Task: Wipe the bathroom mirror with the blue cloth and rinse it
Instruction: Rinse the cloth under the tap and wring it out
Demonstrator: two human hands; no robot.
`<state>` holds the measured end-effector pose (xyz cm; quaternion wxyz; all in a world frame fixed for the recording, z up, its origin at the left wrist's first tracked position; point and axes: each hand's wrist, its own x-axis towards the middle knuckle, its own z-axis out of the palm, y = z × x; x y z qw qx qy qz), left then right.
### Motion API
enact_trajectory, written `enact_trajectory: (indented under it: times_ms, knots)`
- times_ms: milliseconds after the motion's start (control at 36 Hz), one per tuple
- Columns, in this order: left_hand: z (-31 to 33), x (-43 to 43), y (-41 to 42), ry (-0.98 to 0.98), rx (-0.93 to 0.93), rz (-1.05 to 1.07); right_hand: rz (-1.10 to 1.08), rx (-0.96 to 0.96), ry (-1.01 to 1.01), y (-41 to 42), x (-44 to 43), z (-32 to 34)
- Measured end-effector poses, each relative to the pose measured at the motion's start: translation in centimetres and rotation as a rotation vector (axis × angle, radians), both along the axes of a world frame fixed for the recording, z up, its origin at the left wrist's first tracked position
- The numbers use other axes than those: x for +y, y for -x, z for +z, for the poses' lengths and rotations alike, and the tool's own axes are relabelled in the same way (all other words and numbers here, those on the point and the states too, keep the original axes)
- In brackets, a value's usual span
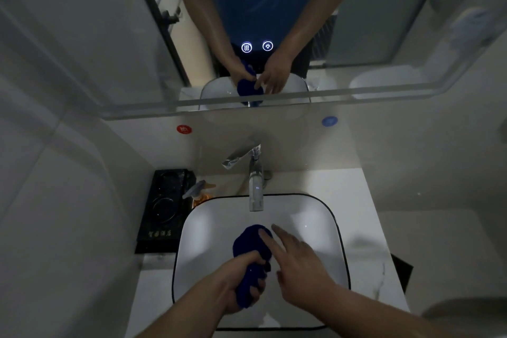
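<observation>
Your left hand (pixel 242 282) grips the wadded blue cloth (pixel 249 241) in a fist over the white basin (pixel 214 230). Your right hand (pixel 297 261) is spread flat beside it, its straight fingers touching the cloth's far end. The tap (pixel 256 186) stands just behind, below the mirror (pixel 96 35), with a pump bottle (pixel 199 195) at the basin's left.

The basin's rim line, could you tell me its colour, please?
Black, a thin line around the white basin, seen best in the head view.
</observation>
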<state>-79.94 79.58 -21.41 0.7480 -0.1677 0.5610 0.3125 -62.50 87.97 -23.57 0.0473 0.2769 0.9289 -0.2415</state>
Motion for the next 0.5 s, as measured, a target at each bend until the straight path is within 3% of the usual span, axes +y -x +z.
enact_trajectory:
  times_ms: [222, 417, 500]
  knots:
    - [1.3, 0.8, -0.3, 0.008, -0.221, -0.193, 0.149, 0.023, -0.095, 0.7, 2.5, -1.4]
    - [2.2, 1.9, 1.4, -0.06, -0.254, -0.62, 0.22, 0.024, -0.124, 0.7, 2.8, -1.0]
    - [2.3, 2.1, 1.7, -0.078, -0.168, -0.762, 0.275, -0.003, -0.129, 1.5, 2.8, -0.3]
